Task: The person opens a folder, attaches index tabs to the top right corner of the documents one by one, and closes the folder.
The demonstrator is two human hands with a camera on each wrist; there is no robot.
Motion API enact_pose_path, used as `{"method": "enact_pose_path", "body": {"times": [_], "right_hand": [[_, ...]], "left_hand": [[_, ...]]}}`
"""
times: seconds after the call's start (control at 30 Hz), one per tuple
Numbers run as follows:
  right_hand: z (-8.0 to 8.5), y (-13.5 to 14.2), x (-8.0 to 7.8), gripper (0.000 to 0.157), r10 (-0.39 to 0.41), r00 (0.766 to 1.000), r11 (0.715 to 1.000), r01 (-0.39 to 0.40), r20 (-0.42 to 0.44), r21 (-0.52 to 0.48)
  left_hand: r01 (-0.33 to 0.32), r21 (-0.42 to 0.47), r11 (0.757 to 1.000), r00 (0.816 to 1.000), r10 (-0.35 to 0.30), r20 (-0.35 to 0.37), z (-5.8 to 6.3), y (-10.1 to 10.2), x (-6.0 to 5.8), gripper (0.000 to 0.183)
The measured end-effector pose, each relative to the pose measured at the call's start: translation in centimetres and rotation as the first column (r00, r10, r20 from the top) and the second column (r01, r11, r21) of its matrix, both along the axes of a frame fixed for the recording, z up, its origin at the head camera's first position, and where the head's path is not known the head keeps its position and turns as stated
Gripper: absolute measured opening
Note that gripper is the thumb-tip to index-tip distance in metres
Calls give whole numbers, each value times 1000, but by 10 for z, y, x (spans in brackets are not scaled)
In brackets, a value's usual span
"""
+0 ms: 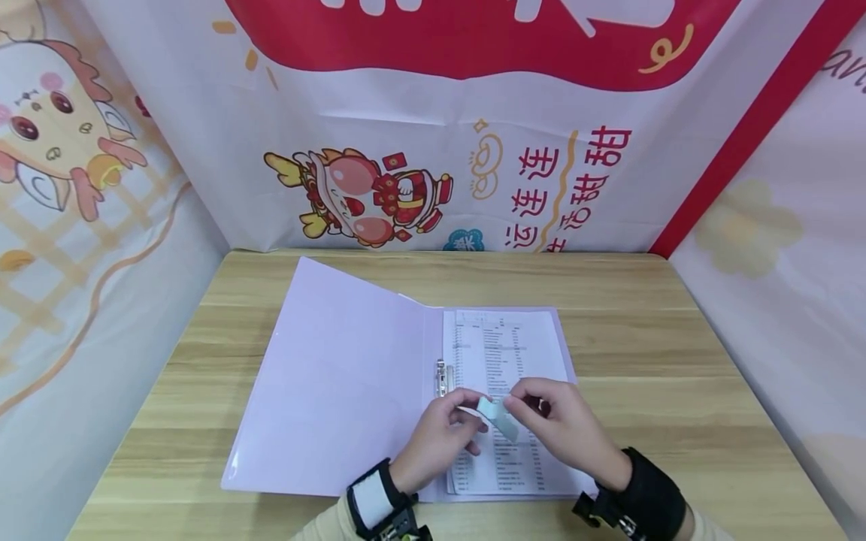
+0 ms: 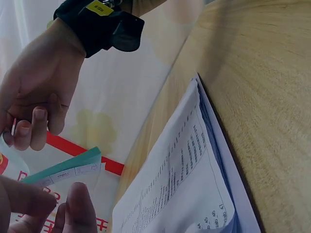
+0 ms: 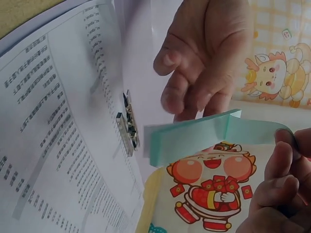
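Over an open lavender folder (image 1: 331, 391), my left hand (image 1: 443, 432) holds a small pale-green sticky note pad (image 1: 502, 424). The thumb and fingers pinch it near one end. My right hand (image 1: 564, 421) is on the pad's other side. In the right wrist view, its fingertips (image 3: 286, 143) pinch the far end of a thin green sheet (image 3: 252, 132) that bends away from the pad and is still joined to it at an edge. Printed sheets of paper (image 1: 504, 353) lie beneath both hands, in the folder's right side.
A metal clip (image 1: 442, 378) stands at the folder's spine beside the printed sheets. The folder rests on a wood-grain table (image 1: 643, 361). Printed cloth walls (image 1: 433, 173) with cartoon figures enclose the table at the back and both sides.
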State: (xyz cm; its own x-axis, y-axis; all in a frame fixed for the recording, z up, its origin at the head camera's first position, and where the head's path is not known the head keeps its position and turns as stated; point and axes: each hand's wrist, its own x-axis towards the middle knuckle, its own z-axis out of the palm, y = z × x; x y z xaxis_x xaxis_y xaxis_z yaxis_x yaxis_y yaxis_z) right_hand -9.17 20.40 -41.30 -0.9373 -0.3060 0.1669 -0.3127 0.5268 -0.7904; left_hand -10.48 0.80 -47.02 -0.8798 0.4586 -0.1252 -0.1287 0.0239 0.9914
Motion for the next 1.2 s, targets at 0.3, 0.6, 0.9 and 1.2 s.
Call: {"method": "enact_pose_path", "body": {"times": [0.3,0.6,0.9,1.2], "right_hand": [[4,-6,0,16,30,999,998,-28,28,-61],[6,-6,2,17,30,999,994,-25,39,-107],[0,3,6,18,-49,997,997,53,63,-61],[-1,7,7,18,-106,993,993,109,50,-52]], "left_hand": [[55,-12,998,997,-55,-56,-4,1,2,30],[41,-25,999,993,-43,-114,-3,1,2,23],[-4,-34,999,988,-1,-153,-1,0,4,24],[-18,-26,1000,985,13,-172,-2,-2,3,21]]}}
